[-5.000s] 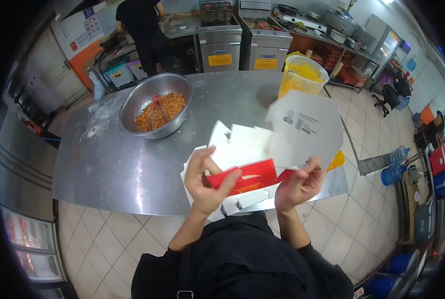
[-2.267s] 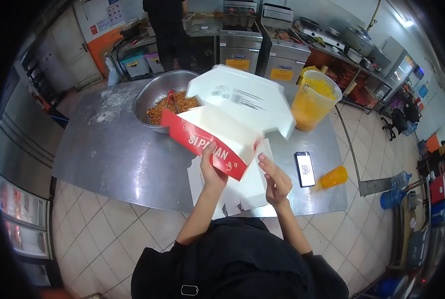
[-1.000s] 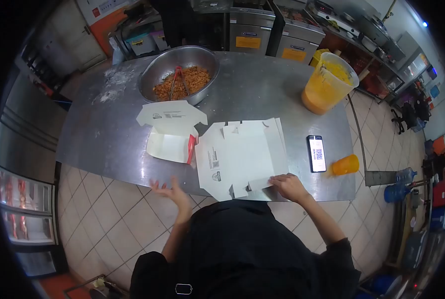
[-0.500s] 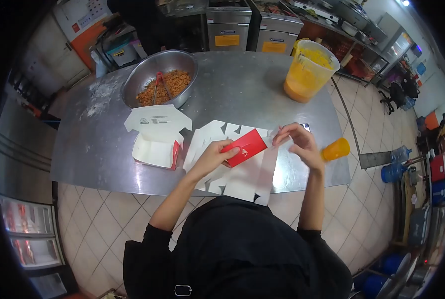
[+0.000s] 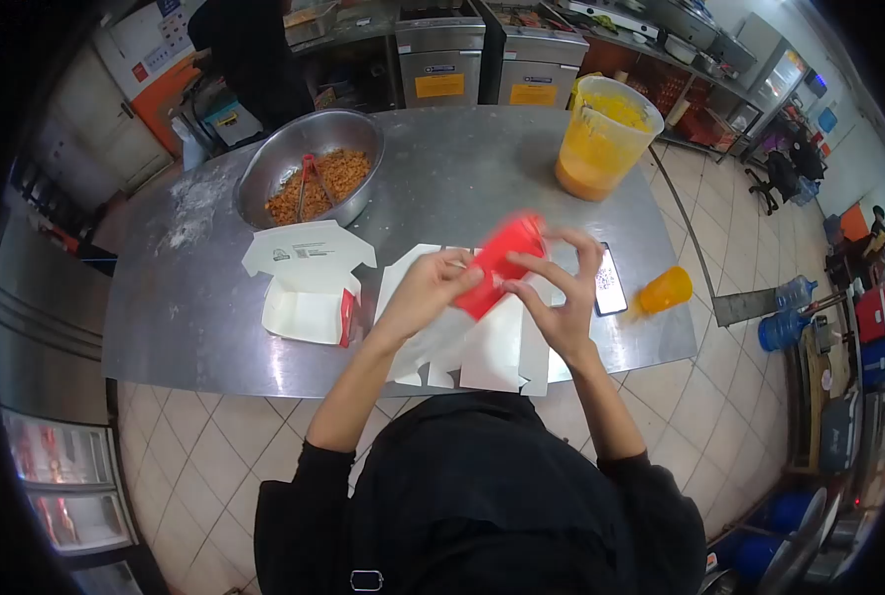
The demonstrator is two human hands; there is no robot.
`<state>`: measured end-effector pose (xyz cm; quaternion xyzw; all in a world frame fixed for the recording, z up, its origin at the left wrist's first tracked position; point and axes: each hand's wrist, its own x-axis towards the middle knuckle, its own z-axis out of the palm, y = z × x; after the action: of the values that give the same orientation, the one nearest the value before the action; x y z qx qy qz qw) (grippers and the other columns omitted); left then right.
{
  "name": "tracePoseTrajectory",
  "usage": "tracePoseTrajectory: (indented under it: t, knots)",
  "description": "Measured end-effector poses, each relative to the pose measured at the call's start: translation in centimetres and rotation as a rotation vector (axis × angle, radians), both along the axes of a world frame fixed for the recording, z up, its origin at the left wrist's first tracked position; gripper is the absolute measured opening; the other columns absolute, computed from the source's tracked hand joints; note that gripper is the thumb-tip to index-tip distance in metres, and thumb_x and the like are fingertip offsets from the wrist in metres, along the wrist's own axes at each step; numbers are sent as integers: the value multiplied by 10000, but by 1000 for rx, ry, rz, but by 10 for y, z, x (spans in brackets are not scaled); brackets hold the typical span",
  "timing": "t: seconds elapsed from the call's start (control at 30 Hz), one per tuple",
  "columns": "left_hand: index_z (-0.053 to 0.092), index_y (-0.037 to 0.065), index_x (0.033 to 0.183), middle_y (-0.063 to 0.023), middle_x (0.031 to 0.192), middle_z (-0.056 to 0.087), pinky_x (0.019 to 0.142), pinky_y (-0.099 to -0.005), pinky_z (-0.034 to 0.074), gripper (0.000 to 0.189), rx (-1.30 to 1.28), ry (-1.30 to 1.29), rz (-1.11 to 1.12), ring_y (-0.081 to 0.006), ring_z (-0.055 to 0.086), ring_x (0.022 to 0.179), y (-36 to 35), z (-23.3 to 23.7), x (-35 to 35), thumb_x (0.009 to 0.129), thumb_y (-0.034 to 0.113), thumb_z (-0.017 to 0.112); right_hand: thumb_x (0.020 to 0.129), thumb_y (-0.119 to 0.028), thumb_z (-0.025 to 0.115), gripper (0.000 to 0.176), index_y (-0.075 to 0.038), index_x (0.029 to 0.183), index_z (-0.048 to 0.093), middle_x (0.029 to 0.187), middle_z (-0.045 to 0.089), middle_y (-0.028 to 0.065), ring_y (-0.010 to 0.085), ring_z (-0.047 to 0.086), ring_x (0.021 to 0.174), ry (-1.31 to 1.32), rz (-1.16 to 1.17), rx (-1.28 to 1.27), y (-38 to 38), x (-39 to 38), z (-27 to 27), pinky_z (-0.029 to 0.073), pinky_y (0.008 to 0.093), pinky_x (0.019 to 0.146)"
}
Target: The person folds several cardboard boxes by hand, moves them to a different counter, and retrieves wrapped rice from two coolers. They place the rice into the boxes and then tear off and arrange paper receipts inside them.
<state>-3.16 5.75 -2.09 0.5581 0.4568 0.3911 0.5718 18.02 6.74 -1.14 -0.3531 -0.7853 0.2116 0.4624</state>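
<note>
A red carton with a small white print [image 5: 497,268] is held above the table, slightly blurred. My left hand [image 5: 425,297] grips its left end between thumb and fingers. My right hand [image 5: 562,302] has its thumb and fingers on the right side of the carton. Under both hands lie flat white cardboard box blanks [image 5: 492,357], partly covered by my hands. To the left stands a white takeaway box [image 5: 307,309] with its lid up and a red side panel.
A steel bowl [image 5: 356,203] of brown crumbly food with red-handled tongs [image 5: 309,174] stands at the back left. At the right are a tall jug of yellow-orange liquid [image 5: 601,149], a phone [image 5: 610,283] and an orange cup [image 5: 667,289]. A person in black [image 5: 244,59] stands beyond the table.
My right hand has moved left onto the red carton, which is now tilted more steeply. The phone has come into fuller view. The person in black has shifted slightly.
</note>
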Motion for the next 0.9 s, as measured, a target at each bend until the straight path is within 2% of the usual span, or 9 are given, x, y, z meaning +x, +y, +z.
tracePoseTrajectory:
  t: [0.03, 0.1, 0.17, 0.37, 0.5, 0.57, 0.67, 0.73, 0.9]
  knots:
    - [581, -46, 1096, -98, 904, 691, 810, -285, 506, 251, 6, 1, 0, -148, 658, 870, -1, 11, 2, 917, 131, 587, 608, -163, 849, 252, -67, 796, 710, 969, 503, 77, 223, 483, 948, -34, -156, 370, -2, -1, 1, 424, 351, 809]
    - [483, -23, 1220, -124, 990, 678, 871, -307, 500, 326, 38, -705, 258, -157, 651, 923, -4, 37, 11, 943, 135, 551, 568, -137, 882, 285, -95, 694, 630, 979, 509, 81, 235, 506, 956, 4, 220, 338, -9, -18, -4, 536, 409, 818]
    - [434, -10, 1271, -134, 1030, 661, 886, -318, 505, 362, 52, -755, 262, -160, 640, 957, -8, 43, 17, 940, 91, 540, 594, -98, 866, 252, -86, 699, 637, 940, 603, 85, 240, 589, 914, 144, 113, 433, -6, -24, -14, 526, 456, 901]
    - [613, -53, 1070, -113, 938, 695, 772, -265, 511, 213, 406, -326, 379, -143, 665, 871, -24, 17, 44, 860, -22, 621, 615, -45, 827, 209, -97, 747, 674, 750, 693, -2, 179, 661, 787, 107, -70, 472, -9, -15, 41, 466, 414, 886]
    - [648, -35, 957, -96, 844, 692, 722, -272, 503, 143, 578, -97, 499, -155, 672, 777, -38, 12, 62, 821, -46, 605, 613, -28, 806, 324, -72, 912, 690, 1037, 677, 67, 197, 646, 908, 273, -35, 325, -3, -17, 36, 458, 380, 862]
    - [655, -24, 912, -82, 787, 682, 702, -291, 498, 149, 674, -3, 246, -197, 662, 714, -37, 1, 49, 788, -44, 574, 613, -19, 794, 433, -54, 1019, 649, 1096, 658, 88, 224, 633, 970, 239, 18, 212, -6, -12, 39, 470, 375, 876]
    - [591, 11, 1157, -152, 1200, 595, 776, -340, 508, 337, 666, 539, 408, -267, 628, 975, -25, -106, -37, 825, 57, 556, 617, 24, 743, 623, -19, 1217, 582, 1242, 606, 137, 294, 585, 1143, 122, 212, 137, -10, 11, 38, 474, 391, 967]
    - [385, 54, 1397, -150, 1329, 510, 1007, -414, 449, 516, 127, -996, 195, -294, 569, 1139, -48, -59, -62, 924, 242, 476, 669, 32, 690, 557, -67, 1208, 593, 1252, 603, 102, 283, 583, 1141, -57, 402, 408, -12, 25, 41, 463, 423, 992]
    - [399, 29, 1377, -168, 1304, 526, 984, -414, 465, 511, 182, -1172, -93, -269, 571, 1138, -40, -34, -68, 942, 284, 480, 720, -127, 692, 621, -275, 1299, 524, 1501, 340, 11, 279, 353, 1355, -638, 384, 344, -26, 32, 19, 284, 528, 1121]
